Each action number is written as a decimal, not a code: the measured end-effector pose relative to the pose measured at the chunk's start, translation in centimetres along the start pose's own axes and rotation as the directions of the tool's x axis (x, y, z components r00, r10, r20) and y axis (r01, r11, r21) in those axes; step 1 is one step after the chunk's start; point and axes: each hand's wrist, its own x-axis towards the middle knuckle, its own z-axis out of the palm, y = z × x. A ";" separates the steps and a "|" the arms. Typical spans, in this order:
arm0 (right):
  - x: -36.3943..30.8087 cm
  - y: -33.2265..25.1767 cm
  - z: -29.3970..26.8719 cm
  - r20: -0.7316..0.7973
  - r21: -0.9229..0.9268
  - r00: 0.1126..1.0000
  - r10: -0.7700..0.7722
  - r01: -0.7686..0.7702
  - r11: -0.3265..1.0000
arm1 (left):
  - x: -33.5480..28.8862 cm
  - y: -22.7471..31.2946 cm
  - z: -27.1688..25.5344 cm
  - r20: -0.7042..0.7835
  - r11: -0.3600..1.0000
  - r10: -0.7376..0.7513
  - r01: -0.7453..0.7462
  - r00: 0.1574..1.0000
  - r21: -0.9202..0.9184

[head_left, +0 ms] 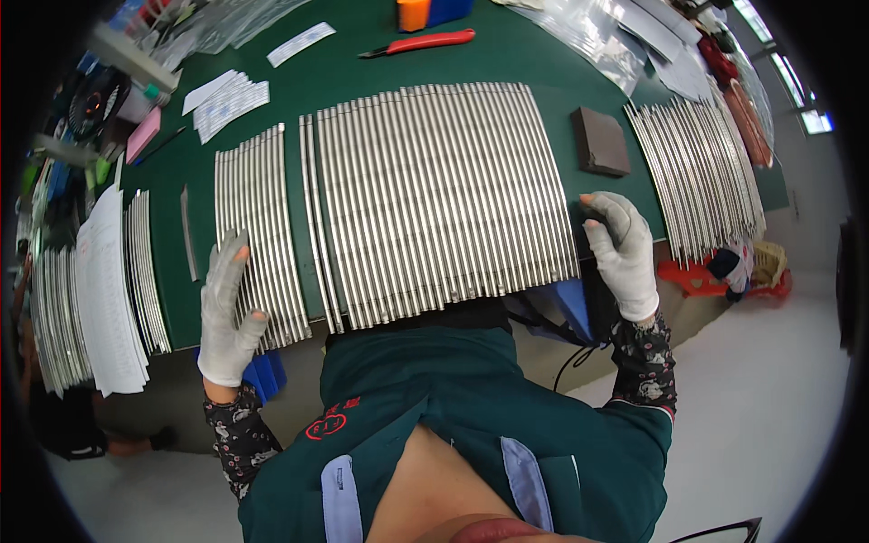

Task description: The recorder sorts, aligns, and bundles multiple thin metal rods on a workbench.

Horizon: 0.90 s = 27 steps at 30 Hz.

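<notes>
A wide row of shiny metal rods (pixel 444 199) lies side by side on the green table, pointing away from me. Two rods (pixel 321 226) lie just left of that row, with a narrower group of metal rods (pixel 258 217) further left. My left hand (pixel 226 317), in a white glove with bare thumb and finger tips, rests along the left side of the narrower group, fingers extended and thumb apart. Beyond the wide row's right edge is my right hand (pixel 623 253), gloved the same way. Its fingers curve loosely, thumb apart, with nothing visible in them.
A brown block (pixel 600 142) sits right of the wide row, before another bundle of rods (pixel 697 176). Red-handled cutters (pixel 421 42) and paper labels (pixel 226 101) lie at the back. More rods (pixel 145 271) and a paper sheet (pixel 104 290) are at left; a red stool (pixel 697 279) stands at right.
</notes>
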 end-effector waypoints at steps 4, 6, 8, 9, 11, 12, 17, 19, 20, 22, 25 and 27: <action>-1.1 0.8 -0.5 0.012 -0.052 1.000 -0.010 0.011 0.999 | 1.1 0.6 1.1 0.097 0.972 0.078 -0.097 0.992 0.212; -1.1 0.9 -0.7 0.040 -0.073 0.997 -0.068 0.071 0.995 | 1.4 0.6 1.4 0.115 0.950 0.105 -0.134 0.988 0.283; -1.2 1.6 -0.5 0.053 -0.095 0.977 -0.204 0.209 0.973 | 1.5 0.5 2.0 0.118 0.945 0.113 -0.144 0.987 0.293; -1.5 1.7 -0.6 0.053 -0.108 0.981 -0.187 0.192 0.975 | 1.5 0.3 2.3 0.108 0.938 0.114 -0.143 0.988 0.317; -1.3 1.9 -0.6 0.075 -0.094 0.963 -0.260 0.266 0.959 | 1.1 0.5 2.0 0.094 0.950 0.105 -0.128 0.990 0.284; -1.4 1.8 -0.5 0.075 -0.096 0.964 -0.255 0.262 0.960 | 1.0 0.5 1.9 0.081 0.971 0.078 -0.094 0.994 0.219; -1.4 1.5 -0.3 0.071 -0.103 0.964 -0.257 0.263 0.959 | 1.0 0.5 2.2 0.043 0.994 0.030 -0.034 0.999 0.108; -1.1 1.4 -0.3 0.078 -0.087 0.959 -0.271 0.277 0.957 | 0.9 0.5 2.1 0.040 0.994 0.022 -0.026 0.999 0.111; -0.9 1.4 -0.4 0.117 -0.111 0.951 -0.286 0.299 0.948 | 0.8 0.6 2.1 0.038 0.994 0.015 -0.019 0.999 0.112; -0.9 2.0 -0.1 0.103 -0.107 0.941 -0.324 0.334 0.936 | 0.9 0.5 2.0 0.037 0.993 0.018 -0.022 0.999 0.119; -1.0 2.7 0.2 0.043 -0.054 0.943 -0.330 0.332 0.942 | 0.9 0.2 2.0 0.042 0.993 0.020 -0.025 0.999 0.118; -0.8 2.1 0.5 0.049 -0.061 0.938 -0.344 0.347 0.936 | 0.9 0.3 1.9 0.044 0.993 0.014 -0.019 0.999 0.116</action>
